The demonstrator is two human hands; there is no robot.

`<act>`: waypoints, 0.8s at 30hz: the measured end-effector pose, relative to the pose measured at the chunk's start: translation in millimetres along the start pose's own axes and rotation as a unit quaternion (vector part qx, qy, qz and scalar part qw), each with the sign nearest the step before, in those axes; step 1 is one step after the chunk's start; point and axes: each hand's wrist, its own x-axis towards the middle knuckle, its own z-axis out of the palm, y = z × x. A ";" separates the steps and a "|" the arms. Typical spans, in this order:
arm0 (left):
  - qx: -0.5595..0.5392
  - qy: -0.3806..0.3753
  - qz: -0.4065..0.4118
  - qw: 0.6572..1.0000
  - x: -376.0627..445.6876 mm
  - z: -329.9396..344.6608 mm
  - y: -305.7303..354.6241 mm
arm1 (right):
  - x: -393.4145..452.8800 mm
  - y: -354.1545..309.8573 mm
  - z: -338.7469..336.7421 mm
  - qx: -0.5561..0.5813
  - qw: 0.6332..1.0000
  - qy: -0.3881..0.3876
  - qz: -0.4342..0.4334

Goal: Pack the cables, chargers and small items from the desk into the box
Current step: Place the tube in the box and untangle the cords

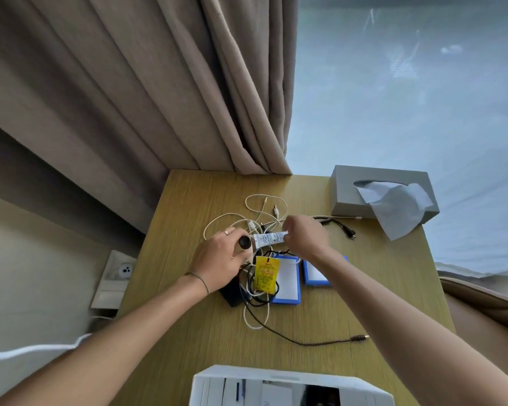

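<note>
White box (288, 385) nearest; both hands pinching one tube (269, 239).

Both bare forearms reach forward, converging. The left hand (217, 260), ringed and braceleted, curls its fingers round something dark. The right hand (304, 237) seems to pinch, knuckles up.

White box (291, 386) cut off by bottom edge, contents unreadable. Dark adapter (232, 293) half hidden under left hand (217, 260). Blue-edged pad (316, 273) mostly covered by right forearm. Print on tube (269, 239) and yellow tag (265, 273) too small to read. Cable tangle (257, 221) blurred, ends untraceable.
</note>
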 end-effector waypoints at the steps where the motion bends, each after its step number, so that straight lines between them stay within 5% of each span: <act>1: -0.019 0.007 -0.015 1.000 -3.7 -5.6 2.3 | 3.6 -1.3 3.6 -0.020 1.000 -0.013 -0.010; 14: -0.339 0.086 -0.152 0.924 -68.5 -59.1 27.9 | 18.4 -15.3 28.7 -0.223 0.967 -0.025 -0.124; 24: -0.420 0.054 -0.142 0.895 -128.9 -102.3 43.3 | -31.5 -51.8 -10.0 -0.051 0.989 0.074 -0.114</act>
